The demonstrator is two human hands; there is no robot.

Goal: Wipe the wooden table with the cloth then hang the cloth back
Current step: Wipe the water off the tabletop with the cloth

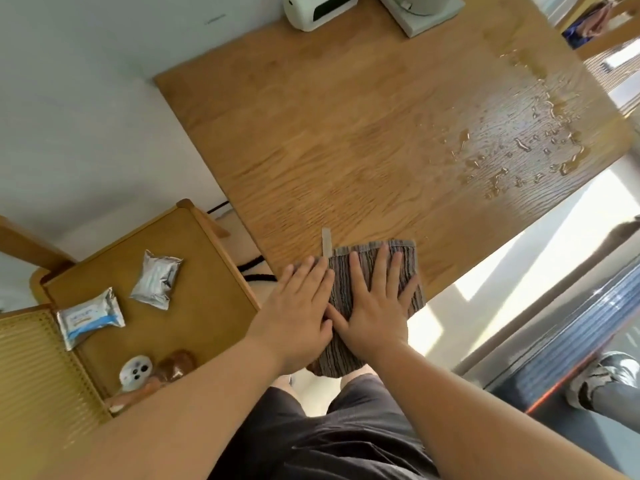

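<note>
A striped brown-grey cloth (408, 258) lies folded at the near corner of the wooden table (346, 133), its lower end hanging over the edge. A pale hanging loop (326, 242) sticks out of its top left corner. My right hand (375, 306) lies flat on the cloth with fingers spread and straight. My left hand (298, 313) presses flat beside it, fingers straight, over the cloth's left edge and the table. Water drops and small puddles (519, 147) cover the table's right side.
A white appliance (318, 8) and a pale grey base (419, 12) stand at the table's far edge. To the left is a wooden chair (207, 306) holding wipe packets (90, 317), a foil pack (157, 280) and small toys. A blue striped rug (571, 341) and someone's shoe (595, 379) are at right.
</note>
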